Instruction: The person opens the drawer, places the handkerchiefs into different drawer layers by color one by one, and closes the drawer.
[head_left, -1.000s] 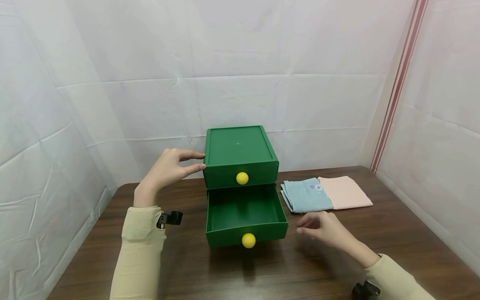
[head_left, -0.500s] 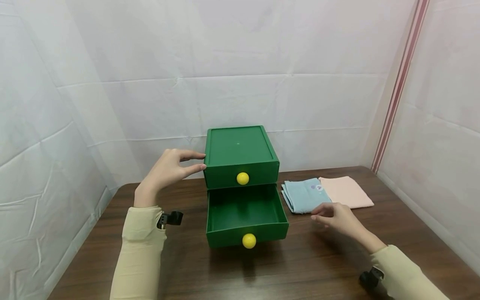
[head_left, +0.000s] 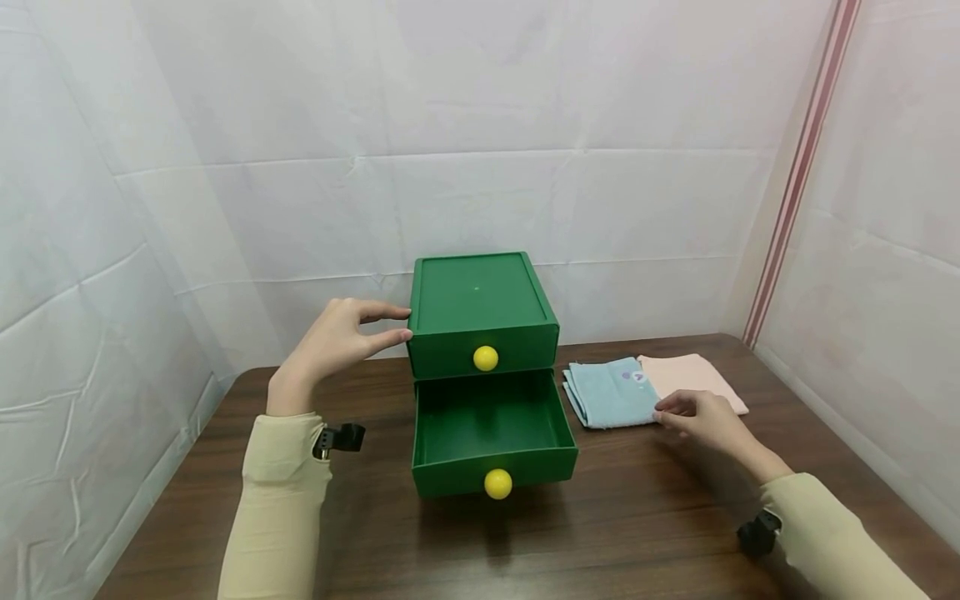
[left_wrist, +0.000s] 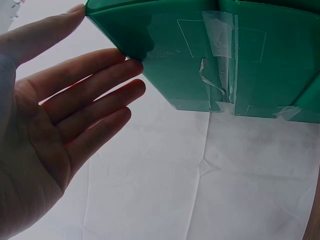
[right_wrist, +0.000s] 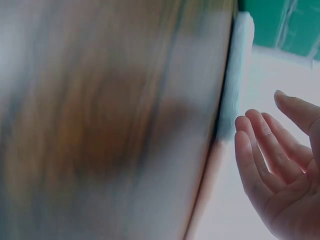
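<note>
Cloths lie folded just to the right of the green drawer box on the brown table: a blue cloth nearer the box and a pink cloth touching its far side. The right hand hovers at the front edge where the two cloths meet, fingers loosely bent and gripping nothing. The left hand rests straight fingertips against the box's upper left corner, not clasping it. The lower drawer of the box stands pulled out, and the upper drawer is closed; each carries a yellow knob.
</note>
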